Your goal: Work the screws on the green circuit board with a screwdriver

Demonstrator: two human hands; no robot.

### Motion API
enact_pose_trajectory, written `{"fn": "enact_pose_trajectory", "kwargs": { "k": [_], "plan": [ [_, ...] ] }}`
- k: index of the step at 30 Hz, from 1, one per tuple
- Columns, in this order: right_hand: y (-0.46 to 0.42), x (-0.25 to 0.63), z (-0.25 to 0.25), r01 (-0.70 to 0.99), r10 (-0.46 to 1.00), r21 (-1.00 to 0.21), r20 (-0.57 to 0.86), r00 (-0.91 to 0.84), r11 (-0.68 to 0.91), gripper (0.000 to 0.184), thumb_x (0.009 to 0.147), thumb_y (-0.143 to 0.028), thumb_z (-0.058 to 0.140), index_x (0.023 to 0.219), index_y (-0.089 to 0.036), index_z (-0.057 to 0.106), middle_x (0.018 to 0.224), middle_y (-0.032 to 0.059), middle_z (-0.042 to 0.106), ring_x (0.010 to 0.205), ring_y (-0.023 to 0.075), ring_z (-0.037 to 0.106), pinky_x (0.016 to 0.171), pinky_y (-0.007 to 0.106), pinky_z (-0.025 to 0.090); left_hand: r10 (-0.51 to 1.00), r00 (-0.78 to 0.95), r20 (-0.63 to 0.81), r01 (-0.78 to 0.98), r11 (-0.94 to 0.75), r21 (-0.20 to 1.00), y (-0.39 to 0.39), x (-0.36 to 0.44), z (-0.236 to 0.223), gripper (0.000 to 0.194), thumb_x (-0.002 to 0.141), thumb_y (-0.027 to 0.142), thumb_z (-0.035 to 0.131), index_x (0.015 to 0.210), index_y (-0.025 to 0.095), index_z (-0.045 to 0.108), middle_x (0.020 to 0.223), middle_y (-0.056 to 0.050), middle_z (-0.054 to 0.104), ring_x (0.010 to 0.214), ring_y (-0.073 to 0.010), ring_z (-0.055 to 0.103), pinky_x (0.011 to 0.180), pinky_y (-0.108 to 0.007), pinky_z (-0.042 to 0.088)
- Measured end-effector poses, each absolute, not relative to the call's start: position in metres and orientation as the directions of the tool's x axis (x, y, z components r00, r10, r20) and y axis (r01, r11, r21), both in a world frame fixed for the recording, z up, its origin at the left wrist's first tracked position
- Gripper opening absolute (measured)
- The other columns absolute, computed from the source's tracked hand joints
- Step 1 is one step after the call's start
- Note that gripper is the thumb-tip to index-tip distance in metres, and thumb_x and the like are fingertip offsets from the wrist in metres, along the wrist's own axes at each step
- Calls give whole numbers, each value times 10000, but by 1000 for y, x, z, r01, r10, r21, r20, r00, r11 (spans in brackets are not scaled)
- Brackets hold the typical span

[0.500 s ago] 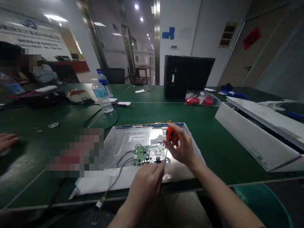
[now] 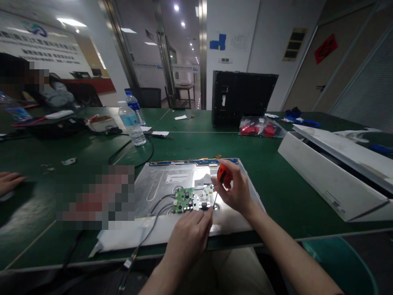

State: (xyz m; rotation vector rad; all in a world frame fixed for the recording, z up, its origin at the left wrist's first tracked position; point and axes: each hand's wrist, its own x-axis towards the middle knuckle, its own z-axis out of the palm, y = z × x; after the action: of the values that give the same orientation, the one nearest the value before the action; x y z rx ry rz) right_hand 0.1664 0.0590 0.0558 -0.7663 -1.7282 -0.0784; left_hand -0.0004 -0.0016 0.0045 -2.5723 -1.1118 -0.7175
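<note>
My right hand [image 2: 236,190] is closed round the red and black handle of a screwdriver [image 2: 224,176]. Its thin shaft slants down to the right-hand corner of a green circuit board [image 2: 186,198]. My left hand [image 2: 192,229] rests at the board's near edge, fingers drawn together by the shaft's tip; whatever they pinch is hidden. Beneath the board lies a flat silver metal panel [image 2: 156,180], with a narrow blue circuit strip [image 2: 181,163] along its far edge. Dark cables [image 2: 158,217] run from the board's left side toward the table's front edge.
Two water bottles [image 2: 132,125] stand beyond the panel on the left. A black monitor-like case [image 2: 242,98] is at the back, with a plastic bag of red items [image 2: 258,127] before it. A long white box [image 2: 331,176] lies right. Another person's hand [image 2: 10,182] rests far left.
The screwdriver's handle has shifted slightly right and leans over more, its tip staying at the board's corner. My left hand has barely moved.
</note>
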Motion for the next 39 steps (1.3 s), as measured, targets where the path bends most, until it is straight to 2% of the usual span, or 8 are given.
{"fn": "enact_pose_trajectory", "kwargs": {
  "k": [5,8,17,20,25,29,34,39],
  "plan": [
    [57,169,56,451,489,-376,857,-163,809,438,898,-225,478,1328,-239,392,822,-1,612,526,87,516,478,215,446,612,587,530,736,-675,-37,-1,0,3,286,973,148,318,1107,127,570,667,-19,559,582,-184,527,556,-306,383],
    [57,170,56,402,527,-426,830,-185,811,492,894,-187,445,1376,-230,358,860,22,627,580,107,574,510,232,478,607,592,530,732,-680,-38,-1,0,2,285,971,148,320,1100,123,572,673,-22,562,580,-192,532,547,-314,389],
    [59,166,55,501,453,-346,885,-107,793,440,871,-263,562,1282,-253,403,660,-78,479,454,70,398,438,190,363,612,592,524,732,-681,-33,-1,-1,3,284,967,150,331,1124,119,566,685,-26,568,602,-200,551,559,-318,406],
    [59,167,56,481,463,-352,876,-132,803,450,876,-266,554,1302,-249,409,699,-58,523,475,75,421,457,196,394,613,590,526,736,-676,-39,0,-1,3,283,970,156,332,1126,121,566,679,-24,564,598,-197,545,559,-314,400],
    [56,171,59,377,504,-408,839,-205,832,523,883,-178,435,1395,-232,347,895,26,626,598,106,555,544,234,484,627,590,509,745,-666,-43,-1,-1,3,269,962,153,360,1126,131,571,680,-21,564,605,-179,538,575,-295,397],
    [56,169,58,436,490,-382,855,-168,815,496,876,-175,464,1362,-227,381,794,-10,588,529,88,491,511,215,452,633,588,504,748,-662,-41,-2,-1,4,279,961,146,349,1123,135,576,680,-20,565,603,-173,535,575,-292,404],
    [59,166,57,501,437,-328,892,-116,801,427,886,-260,550,1290,-254,413,669,-79,476,457,66,391,451,184,370,629,589,508,748,-662,-47,-1,-1,4,285,967,153,337,1116,134,579,684,-25,575,610,-173,542,574,-293,419],
    [58,169,58,476,468,-351,871,-151,806,405,907,-281,508,1301,-241,426,741,-40,552,492,78,443,488,204,416,619,587,522,742,-669,-42,0,-1,3,288,975,163,325,1107,136,580,677,-24,571,599,-176,541,568,-297,416]
  ]
}}
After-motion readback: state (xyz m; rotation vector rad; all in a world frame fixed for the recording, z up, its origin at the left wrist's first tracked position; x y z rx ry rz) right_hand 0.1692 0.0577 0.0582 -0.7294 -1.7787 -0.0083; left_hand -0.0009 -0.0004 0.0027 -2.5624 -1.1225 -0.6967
